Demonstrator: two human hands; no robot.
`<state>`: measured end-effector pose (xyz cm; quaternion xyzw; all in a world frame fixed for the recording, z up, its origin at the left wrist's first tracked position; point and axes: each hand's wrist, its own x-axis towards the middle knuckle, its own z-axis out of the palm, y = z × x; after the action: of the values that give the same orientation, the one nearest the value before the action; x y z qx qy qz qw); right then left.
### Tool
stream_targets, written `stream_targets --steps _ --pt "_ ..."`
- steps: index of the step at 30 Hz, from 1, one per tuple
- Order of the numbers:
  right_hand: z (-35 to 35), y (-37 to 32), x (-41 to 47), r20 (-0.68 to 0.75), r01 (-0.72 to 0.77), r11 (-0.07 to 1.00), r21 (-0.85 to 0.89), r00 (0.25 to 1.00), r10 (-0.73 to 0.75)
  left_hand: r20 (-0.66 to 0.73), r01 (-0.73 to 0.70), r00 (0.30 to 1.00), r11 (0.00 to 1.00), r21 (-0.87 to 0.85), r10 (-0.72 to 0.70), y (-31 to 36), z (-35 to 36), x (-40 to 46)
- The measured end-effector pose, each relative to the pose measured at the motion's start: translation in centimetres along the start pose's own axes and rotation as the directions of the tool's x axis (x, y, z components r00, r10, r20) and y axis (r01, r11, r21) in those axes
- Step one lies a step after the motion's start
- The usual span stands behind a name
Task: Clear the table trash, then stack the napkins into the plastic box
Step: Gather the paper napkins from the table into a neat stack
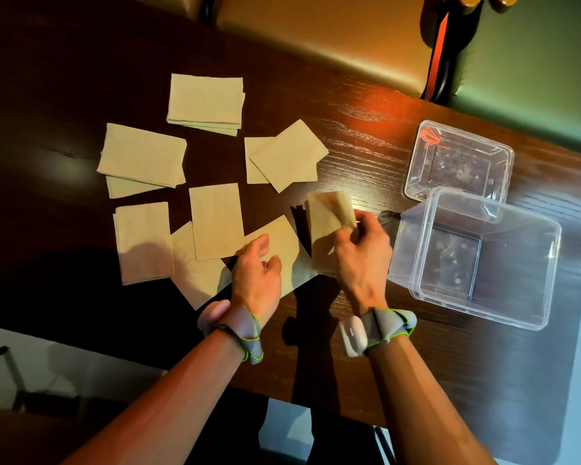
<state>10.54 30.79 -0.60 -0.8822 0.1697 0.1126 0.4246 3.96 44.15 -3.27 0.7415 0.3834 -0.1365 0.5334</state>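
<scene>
The right hand (363,253) holds a folded napkin (329,223) raised off the dark wooden desk (366,135); its fingers (349,236) are curled round the napkin's right edge, and the napkin stands tilted, extending up and to the left of the hand. The left hand (257,270) lies just left of the right hand, fingers relaxed and slightly spread, the fingertips touching a flat napkin (279,243) on the desk without gripping it. Further napkins lie scattered across the desk to the left and beyond both hands, several in overlapping pairs: a pile at the far side (206,103), a pair at the left (141,157), a pair at the centre (285,156), and a group nearest the left hand (215,221). The plastic box (477,260) stands open just right of the right hand, with nothing in it. Its clear lid (458,161) lies beyond it, touching or overlapping its far rim. Both wrists carry grey bands (379,325).
</scene>
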Motion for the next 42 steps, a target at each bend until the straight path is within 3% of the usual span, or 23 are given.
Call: stream_targets --steps 4,7,10,12,15,18,22,36,42 --pt "-1.7 -0.3 0.1 0.086 0.035 0.977 0.210 0.995 -0.054 0.019 0.041 0.999 0.989 -0.139 -0.039 -0.2 -0.2 0.3" --pt "-1.4 -0.2 0.2 0.297 -0.115 0.923 0.367 0.955 0.001 0.013 0.102 0.995 0.953 -0.284 -0.103 0.0 -0.3 0.3" --pt "0.3 0.2 0.3 0.456 -0.220 0.937 0.273 0.887 0.075 -0.044 0.133 0.984 0.887 -0.443 -0.170 0.6 -0.5 -0.6" --pt "1.5 0.4 0.3 0.492 -0.213 0.961 0.178 0.865 0.100 -0.060 0.178 0.967 0.829 -0.531 -0.246 0.6 -0.7 -1.6" --pt "3.2 0.8 0.5 0.479 -0.031 0.998 -0.053 0.876 0.052 -0.012 0.276 0.940 0.781 -0.561 -0.341 0.1 -0.7 -2.9" --pt "3.8 1.1 0.1 0.453 0.116 0.978 -0.173 0.891 -0.026 0.065 0.381 0.895 0.682 -0.624 -0.441 0.5 -0.3 -3.2" --pt "4.1 1.7 -0.2 0.314 0.258 0.903 -0.343 0.938 -0.149 0.015 0.388 0.876 0.687 -0.614 -0.482 0.7 0.0 -2.2" --pt "4.4 1.9 -1.0 0.259 0.098 0.963 -0.253 0.965 -0.030 0.006 0.424 0.869 0.737 -0.525 -0.496 1.7 1.0 -0.3" --pt "4.4 2.3 -0.9 0.272 0.019 0.978 -0.206 0.961 0.039 -0.042 0.354 0.907 0.815 -0.459 -0.418 1.8 1.3 -0.3"
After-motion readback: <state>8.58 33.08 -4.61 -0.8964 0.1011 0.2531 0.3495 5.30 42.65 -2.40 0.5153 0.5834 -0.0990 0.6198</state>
